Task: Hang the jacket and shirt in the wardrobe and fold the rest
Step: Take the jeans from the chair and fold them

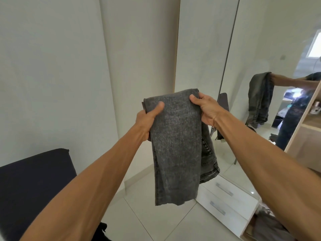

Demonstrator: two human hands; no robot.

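A pair of grey washed jeans point(175, 145) hangs folded over in the air in front of me. My left hand point(147, 119) grips its upper left edge, thumb on the front of the cloth. My right hand point(206, 108) grips the upper right edge the same way. The leg ends hang down toward the floor, and the waist part with its pockets shows behind on the right. The wardrobe's mirror door point(260, 66) reflects the jeans and my arms.
A dark chair seat point(34, 185) stands at the lower left. White drawers with metal handles point(224, 199) sit low on the right, beside an open compartment with folded clothes point(271, 225). Wooden shelves point(309, 122) rise at the right edge. A dark garment point(102, 230) lies on the tiled floor.
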